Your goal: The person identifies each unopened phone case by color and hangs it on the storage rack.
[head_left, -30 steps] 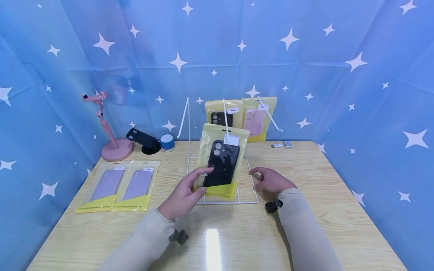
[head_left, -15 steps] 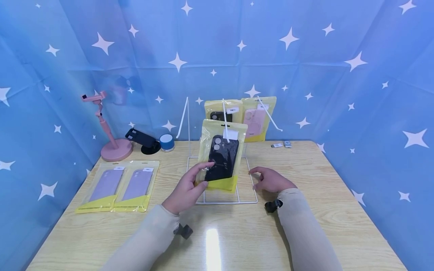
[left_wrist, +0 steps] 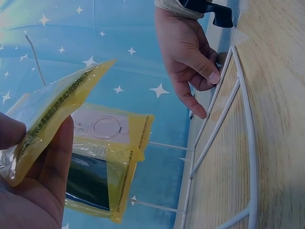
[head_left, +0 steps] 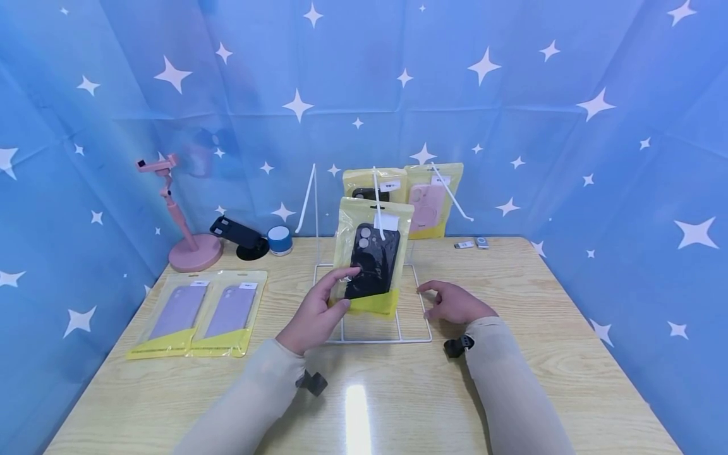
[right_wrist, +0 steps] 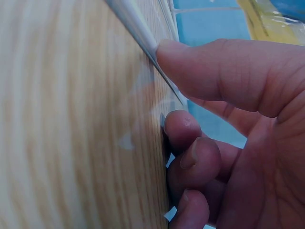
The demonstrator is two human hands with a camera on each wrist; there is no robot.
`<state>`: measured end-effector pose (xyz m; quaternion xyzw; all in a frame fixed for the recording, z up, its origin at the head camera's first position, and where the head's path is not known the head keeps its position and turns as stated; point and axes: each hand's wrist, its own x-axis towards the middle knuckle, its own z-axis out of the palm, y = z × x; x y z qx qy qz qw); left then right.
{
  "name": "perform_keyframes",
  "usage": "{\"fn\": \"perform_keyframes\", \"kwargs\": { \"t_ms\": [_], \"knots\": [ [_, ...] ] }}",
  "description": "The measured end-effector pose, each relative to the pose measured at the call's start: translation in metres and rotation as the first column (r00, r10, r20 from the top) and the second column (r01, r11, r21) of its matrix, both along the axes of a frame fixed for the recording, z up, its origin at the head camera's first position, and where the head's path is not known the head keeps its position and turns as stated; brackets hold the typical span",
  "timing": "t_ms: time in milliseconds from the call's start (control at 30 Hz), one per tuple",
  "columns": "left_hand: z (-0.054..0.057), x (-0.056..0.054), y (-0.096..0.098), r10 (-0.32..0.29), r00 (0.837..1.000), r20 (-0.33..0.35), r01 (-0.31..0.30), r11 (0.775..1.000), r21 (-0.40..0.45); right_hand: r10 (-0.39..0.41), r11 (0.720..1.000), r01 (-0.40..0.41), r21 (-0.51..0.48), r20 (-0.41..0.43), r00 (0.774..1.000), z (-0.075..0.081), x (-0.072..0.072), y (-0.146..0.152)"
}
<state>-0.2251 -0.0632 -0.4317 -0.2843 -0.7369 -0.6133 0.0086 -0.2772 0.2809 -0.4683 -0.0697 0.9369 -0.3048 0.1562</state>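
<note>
My left hand [head_left: 315, 313] pinches the lower left edge of a clear and yellow packaged phone case [head_left: 372, 262], a black one. This package stands tilted at the middle prong of a white wire display rack [head_left: 387, 342]; the prong crosses its top slot and the prong's tip shows in front. In the left wrist view the package [left_wrist: 62, 102] sits between thumb and fingers. My right hand [head_left: 455, 302] rests at the rack's right base rail, thumb [right_wrist: 190, 67] and index finger touching the wire, the other fingers loosely bent by the table.
Behind hang another packaged black case [head_left: 372, 183] and a packaged pink case [head_left: 426, 202]. Two packaged purple cases [head_left: 230, 313] lie at left. A pink stand [head_left: 196, 253], a black phone holder [head_left: 241, 234], a blue-white cylinder [head_left: 280, 240] and two small gadgets [head_left: 482, 242] line the back.
My left hand has moved the black phone case package up and back along the middle prong, more of which now shows in front. The right hand stays in place.
</note>
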Motion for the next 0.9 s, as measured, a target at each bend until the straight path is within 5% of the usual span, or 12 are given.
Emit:
{"fn": "perform_keyframes", "kwargs": {
  "t_ms": [900],
  "knots": [
    [-0.0022, -0.0101, 0.0065, 0.027, 0.999, 0.017, -0.027, 1.000, 0.005, -0.002, 1.000, 0.002, -0.003, 0.008, 1.000, -0.0006, -0.0005, 0.0002]
  ]
}}
